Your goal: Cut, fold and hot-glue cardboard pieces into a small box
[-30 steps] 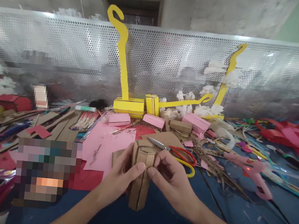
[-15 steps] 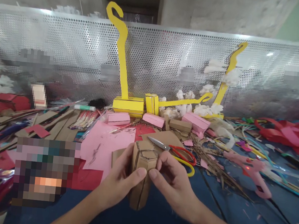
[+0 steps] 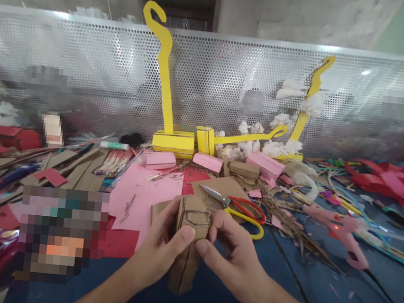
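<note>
A brown cardboard box, long and many-sided with dark lines along its edges, stands tilted between my hands above the blue table. My left hand is wrapped round its left side, thumb lying on the front face. On the opposite side my right hand has its fingers curled, with the thumb pressed to the box's right edge. Its fingertips are partly hidden. Just behind the box lie scissors with one red and one yellow handle, on a flat piece of cardboard.
Pink paper sheets lie to the left. Small pink boxes and yellow hooked pieces stand along a perforated metal panel. On the right are a pink glue gun with its cord and brown cardboard scraps.
The cardboard box has moved slightly down and left, its top tipping a little. My right hand has shifted slightly left with it; both hands stay on the box.
</note>
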{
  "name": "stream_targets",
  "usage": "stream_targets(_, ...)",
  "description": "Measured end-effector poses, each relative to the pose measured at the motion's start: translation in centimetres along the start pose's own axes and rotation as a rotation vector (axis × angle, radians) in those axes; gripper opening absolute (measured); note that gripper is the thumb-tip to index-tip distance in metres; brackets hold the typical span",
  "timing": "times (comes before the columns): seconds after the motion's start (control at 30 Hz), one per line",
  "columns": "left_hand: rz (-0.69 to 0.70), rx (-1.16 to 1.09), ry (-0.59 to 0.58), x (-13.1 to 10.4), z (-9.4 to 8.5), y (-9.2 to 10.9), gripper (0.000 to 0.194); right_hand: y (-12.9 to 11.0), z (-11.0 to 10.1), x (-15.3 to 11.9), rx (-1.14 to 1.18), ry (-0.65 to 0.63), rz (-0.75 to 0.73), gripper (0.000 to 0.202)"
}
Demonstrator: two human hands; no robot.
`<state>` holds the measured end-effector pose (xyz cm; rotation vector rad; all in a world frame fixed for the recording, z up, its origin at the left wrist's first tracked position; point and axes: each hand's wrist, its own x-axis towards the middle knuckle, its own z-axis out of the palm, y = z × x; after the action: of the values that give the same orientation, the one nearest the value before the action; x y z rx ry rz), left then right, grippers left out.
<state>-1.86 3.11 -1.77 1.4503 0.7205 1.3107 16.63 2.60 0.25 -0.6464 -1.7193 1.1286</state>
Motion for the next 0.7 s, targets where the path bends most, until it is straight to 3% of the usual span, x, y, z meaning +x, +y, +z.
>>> stream_targets(0.4,-0.059,0.01,-0.064,0.2,0.2,2.1,0.052,0.1,-0.4,0.2,0.083,0.038,0.036,0.03)
stream_targets(0.7,-0.014,0.037,-0.053,-0.2,0.0,1.5,0.053,-0.1,-0.3,0.2,0.098,-0.006,0.006,0.031)
